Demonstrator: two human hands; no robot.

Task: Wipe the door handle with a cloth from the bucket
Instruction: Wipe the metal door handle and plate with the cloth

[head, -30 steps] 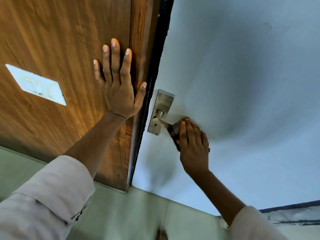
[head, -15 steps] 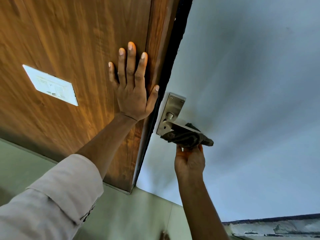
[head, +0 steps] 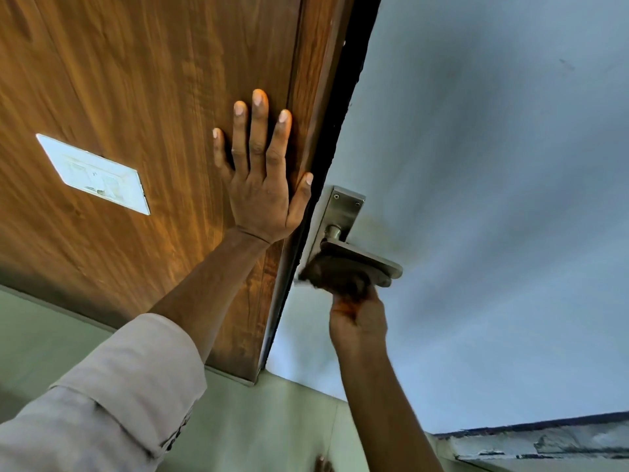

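Note:
A metal lever door handle (head: 371,260) sticks out from its steel backplate (head: 342,212) on the pale grey door (head: 493,199). My right hand (head: 359,321) is below the lever, pressing a dark crumpled cloth (head: 335,275) up against its underside near the pivot; the fingers are closed on the cloth and blurred. My left hand (head: 263,178) lies flat, fingers spread, on the brown wooden panel (head: 136,114) just left of the door's black edge. The bucket is not in view.
A white switch plate (head: 95,173) is set in the wooden panel to the left. Pale green floor tiles (head: 272,420) lie below. A worn grey ledge (head: 544,441) runs along the bottom right.
My right hand has gone from on top of the lever to underneath it, and the cloth has slid along the lever towards the backplate. My left hand stays flat on the wood.

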